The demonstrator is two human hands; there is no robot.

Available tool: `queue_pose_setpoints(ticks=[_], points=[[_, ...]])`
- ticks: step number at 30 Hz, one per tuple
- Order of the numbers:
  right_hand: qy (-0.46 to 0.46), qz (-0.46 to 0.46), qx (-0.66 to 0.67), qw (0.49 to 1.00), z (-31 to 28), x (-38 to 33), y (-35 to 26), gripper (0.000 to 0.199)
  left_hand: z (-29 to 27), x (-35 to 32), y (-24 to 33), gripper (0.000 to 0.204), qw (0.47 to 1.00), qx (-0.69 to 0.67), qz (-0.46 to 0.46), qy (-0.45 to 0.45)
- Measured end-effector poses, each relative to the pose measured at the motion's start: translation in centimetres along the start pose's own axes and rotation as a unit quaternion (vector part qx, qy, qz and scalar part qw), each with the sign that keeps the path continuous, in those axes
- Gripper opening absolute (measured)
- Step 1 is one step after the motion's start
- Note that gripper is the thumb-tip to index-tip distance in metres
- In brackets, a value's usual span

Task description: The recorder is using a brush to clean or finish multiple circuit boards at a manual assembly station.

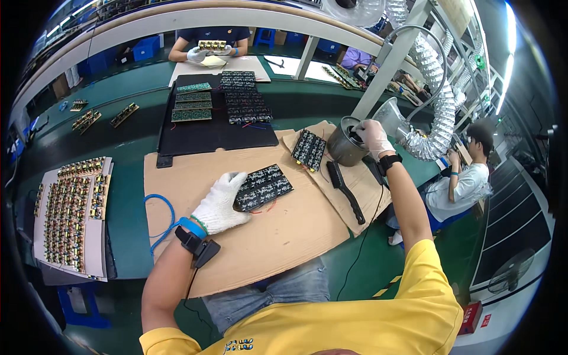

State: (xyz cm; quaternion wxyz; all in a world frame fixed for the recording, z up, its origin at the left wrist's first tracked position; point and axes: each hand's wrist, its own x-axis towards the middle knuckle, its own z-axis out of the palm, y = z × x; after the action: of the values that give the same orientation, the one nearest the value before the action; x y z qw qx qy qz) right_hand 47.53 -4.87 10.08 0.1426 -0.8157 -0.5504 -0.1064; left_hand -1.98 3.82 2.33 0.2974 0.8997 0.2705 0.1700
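My left hand (221, 204), in a white knit glove with a blue wrist strap, grips the near left end of a black circuit board panel (264, 187) on the cardboard (284, 228). Red wires stick out at that panel's lower edge. My right hand (374, 138), in a thin pale glove, is closed at the mouth of a grey metal can (343, 147). Something dark shows inside the can by my fingers, but its kind is hidden. Left of the can lies a second black circuit board panel (309, 150). A black-handled brush (345, 193) rests on the cardboard between my hands.
Several boards (245, 97) lie on a black mat (236, 137) ahead. A tray of assembled boards (71, 216) stands at left. A silver duct with a clear hood (391, 116) hangs beside the can. A blue coiled cord (168, 219) runs from my left wrist. Co-workers sit opposite and at right.
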Motion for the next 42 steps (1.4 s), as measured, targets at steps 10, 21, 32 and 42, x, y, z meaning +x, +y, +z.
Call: queue_pose_setpoints(ticks=[10, 21, 32, 42], points=[[0.067, 0.020, -0.030, 0.997, -4.2, -2.1, 0.5, 0.020, 0.9, 0.0, -0.1, 0.098, 1.000, 0.000, 0.004, 0.022], [0.080, 0.016, 0.036, 0.996, -6.8, -5.0, 1.6, 0.019, 1.0, 0.0, 0.2, 0.099, 0.998, -0.020, -0.019, 0.048], [0.106, -0.003, 0.019, 0.994, -7.0, -5.0, 1.6, 0.017, 1.2, 0.0, -0.2, 0.099, 0.999, -0.019, -0.012, 0.048], [0.088, 0.002, 0.019, 0.996, -7.0, -5.5, 1.3, 0.017, 1.3, 0.0, -0.2, 0.099, 0.999, -0.015, -0.009, 0.050]])
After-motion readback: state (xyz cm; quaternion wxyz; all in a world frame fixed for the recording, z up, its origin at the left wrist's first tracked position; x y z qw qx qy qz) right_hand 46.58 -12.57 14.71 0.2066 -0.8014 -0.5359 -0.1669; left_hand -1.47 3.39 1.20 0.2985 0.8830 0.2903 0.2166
